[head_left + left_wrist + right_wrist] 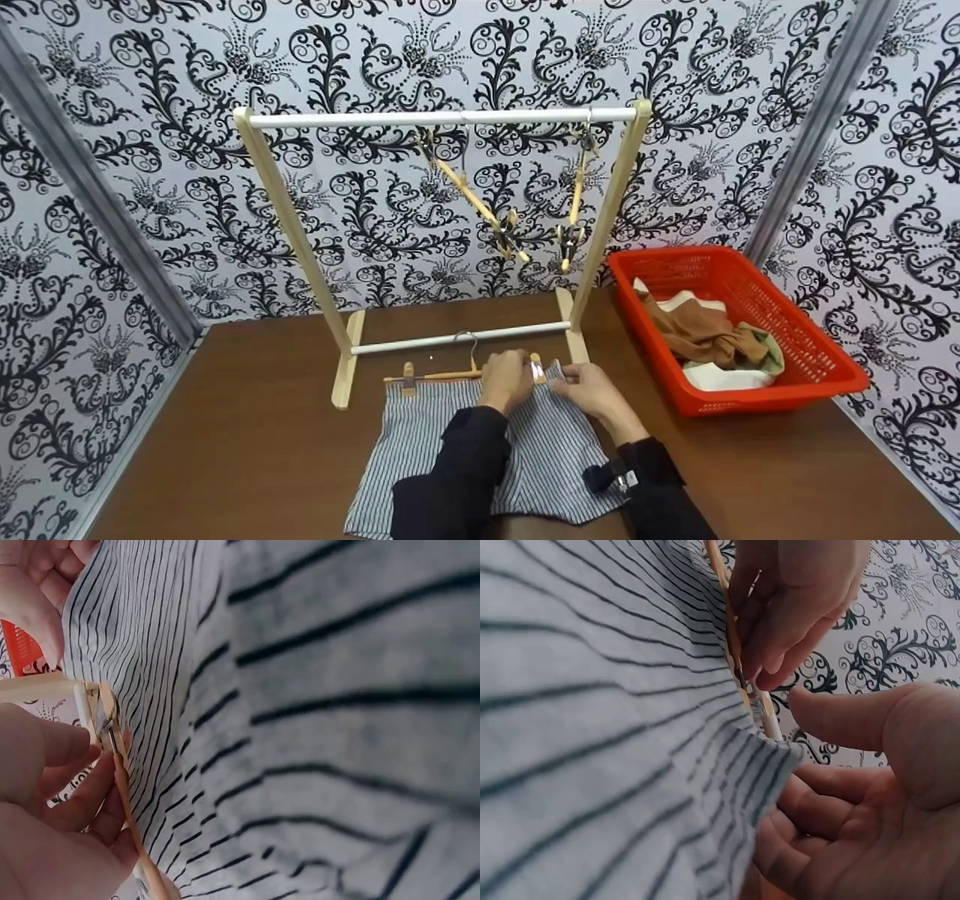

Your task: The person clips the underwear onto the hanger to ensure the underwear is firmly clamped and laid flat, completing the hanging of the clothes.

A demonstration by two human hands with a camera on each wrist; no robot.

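Blue-and-white striped shorts (420, 435) lie on the table, their waistband along a wooden clip hanger (442, 374). The hanger's left clip (409, 381) sits over the waistband. My left hand (507, 379) grips the hanger beside its right clip (538, 369); in the left wrist view, thumb and fingertips pinch at the bar and clip (105, 716). My right hand (596, 391) is at the waistband's right corner. In the right wrist view, its fingers (817, 799) lie behind the striped corner (769, 765), while the thumb stands apart from the cloth.
A wooden rack (296, 225) with white rails stands behind the shorts. Two more clip hangers (469, 193) hang from its top rail. At the right stands a red basket (795, 322) holding brown, white and green cloths (709, 334). Patterned walls enclose the brown table (247, 435).
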